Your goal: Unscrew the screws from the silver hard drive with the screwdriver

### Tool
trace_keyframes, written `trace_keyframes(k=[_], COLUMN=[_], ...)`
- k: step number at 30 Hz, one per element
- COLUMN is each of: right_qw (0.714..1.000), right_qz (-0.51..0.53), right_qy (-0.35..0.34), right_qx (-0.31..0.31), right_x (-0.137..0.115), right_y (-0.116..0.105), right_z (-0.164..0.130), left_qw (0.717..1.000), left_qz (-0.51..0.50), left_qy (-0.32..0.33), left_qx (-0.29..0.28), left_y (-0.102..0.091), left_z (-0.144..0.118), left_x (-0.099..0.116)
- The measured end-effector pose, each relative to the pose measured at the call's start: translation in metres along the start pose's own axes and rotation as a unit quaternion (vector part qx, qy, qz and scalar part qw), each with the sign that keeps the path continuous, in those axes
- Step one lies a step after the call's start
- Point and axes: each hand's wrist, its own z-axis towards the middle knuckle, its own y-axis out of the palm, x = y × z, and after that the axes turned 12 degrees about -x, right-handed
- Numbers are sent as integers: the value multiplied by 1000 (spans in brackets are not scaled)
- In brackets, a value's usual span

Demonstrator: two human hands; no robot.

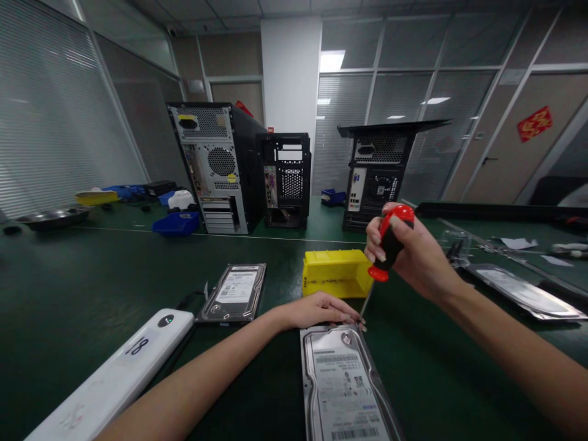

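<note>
A silver hard drive (344,386) lies label up in front of me, cut off by the bottom of the view. At its far edge rests my left hand (319,310), fingers bent together and closed by the drive's corner; whatever is between the fingertips is too small to make out. My right hand (407,242) is wrapped round the red and black handle of a screwdriver (389,245). The tilted shaft runs down to my left fingertips, where its tip is hidden. Just behind them is a yellow bin (337,266) lying on its side.
A second hard drive (236,288) and a white power bank (117,370) marked 18 lie to the left. Another drive (523,291) is at right. Computer cases (215,165) stand at the back, near a blue bin (177,224) and a metal bowl (57,215).
</note>
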Motion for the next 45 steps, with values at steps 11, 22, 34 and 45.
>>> trace_keyframes(k=[11,22,34,45], right_qw=[1000,1000,1000,1000], right_qz=[-5,18,-28,-2], right_qy=[10,19,11,22], right_qx=[23,-9,1,21], right_x=[-1,-4,0,-1], right_y=[-5,0,-4,1], right_z=[0,0,0,-1], left_qw=[1000,1000,1000,1000], left_qz=[-3,5,21,16], left_qy=[-6,-8,-10,-6], left_qx=[1,-1,-16,-3], left_y=[0,0,-4,0], left_z=[0,0,1,0], left_x=[-1,2,-3,2])
